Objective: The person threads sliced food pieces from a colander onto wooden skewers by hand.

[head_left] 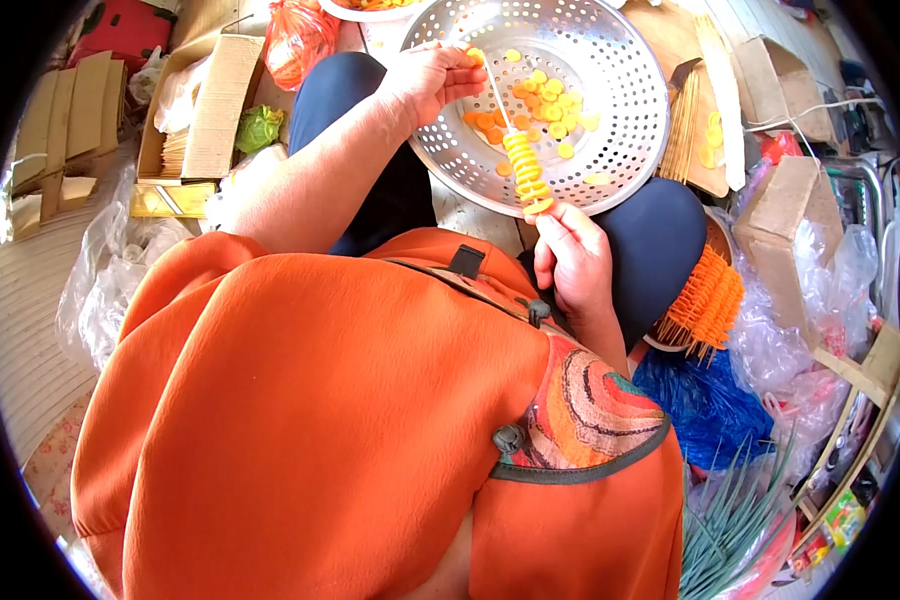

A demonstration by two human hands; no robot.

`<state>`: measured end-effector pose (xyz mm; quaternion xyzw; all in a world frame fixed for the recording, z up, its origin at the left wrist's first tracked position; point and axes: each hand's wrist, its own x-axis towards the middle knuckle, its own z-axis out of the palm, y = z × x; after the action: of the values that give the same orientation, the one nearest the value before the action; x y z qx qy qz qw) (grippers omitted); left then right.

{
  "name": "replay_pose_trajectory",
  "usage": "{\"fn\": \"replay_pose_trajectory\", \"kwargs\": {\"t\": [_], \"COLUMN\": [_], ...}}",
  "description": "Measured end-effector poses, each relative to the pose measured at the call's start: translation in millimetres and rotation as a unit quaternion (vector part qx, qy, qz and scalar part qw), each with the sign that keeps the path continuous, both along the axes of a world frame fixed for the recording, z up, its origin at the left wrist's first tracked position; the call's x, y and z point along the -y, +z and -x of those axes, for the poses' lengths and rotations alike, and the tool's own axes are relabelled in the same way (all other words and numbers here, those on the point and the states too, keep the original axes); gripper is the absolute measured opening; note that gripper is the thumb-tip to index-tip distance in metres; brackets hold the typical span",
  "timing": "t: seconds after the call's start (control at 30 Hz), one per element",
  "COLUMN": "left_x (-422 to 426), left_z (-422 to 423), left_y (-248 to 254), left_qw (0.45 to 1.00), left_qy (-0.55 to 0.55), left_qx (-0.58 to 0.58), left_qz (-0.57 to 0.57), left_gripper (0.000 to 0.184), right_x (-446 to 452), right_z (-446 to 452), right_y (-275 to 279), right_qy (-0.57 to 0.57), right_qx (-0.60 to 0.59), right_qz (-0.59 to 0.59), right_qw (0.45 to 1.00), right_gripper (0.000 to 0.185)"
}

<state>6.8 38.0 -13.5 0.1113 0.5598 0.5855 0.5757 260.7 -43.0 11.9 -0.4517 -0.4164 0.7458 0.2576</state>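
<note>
My left hand [432,82] is closed in a pinch on a round yellow-orange carrot slice [475,56] at the far tip of a thin pale skewer [497,95]. Several carrot slices [523,165] are threaded along the near half of that skewer, set close together. My right hand [575,255] grips the skewer's near end, just below the last slice. Beneath the skewer rests a large perforated metal colander [625,130], between my knees. Loose carrot slices [555,105] lie scattered in it.
Right of my knee, a container holds a bundle of filled orange skewers [710,295]. Bare wooden skewers [680,125] lie beside a board [710,175]. A cardboard box [215,105], a red plastic bag [300,42], a blue bag [705,405] and green onions [735,530] surround me.
</note>
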Motion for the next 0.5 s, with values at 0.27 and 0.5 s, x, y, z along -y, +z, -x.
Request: {"fn": "replay_pose_trajectory", "kwargs": {"t": [0.27,0.5], "left_x": [-0.4,-0.3], "left_z": [2.2,2.6], "left_y": [-5.2,-8.2], "left_qw": [1.000,0.999], "left_qy": [0.004,-0.005], "left_qx": [-0.008,-0.031], "left_qz": [-0.026,-0.022], "left_gripper": [0.014,0.017], "right_x": [0.9,0.9], "right_z": [-1.3,-1.5], "right_y": [-0.2,0.1], "right_qy": [0.002,0.007], "right_qx": [-0.004,0.008], "right_qz": [-0.010,-0.007], "right_qw": [1.000,1.000], "right_gripper": [0.016,0.016]}}
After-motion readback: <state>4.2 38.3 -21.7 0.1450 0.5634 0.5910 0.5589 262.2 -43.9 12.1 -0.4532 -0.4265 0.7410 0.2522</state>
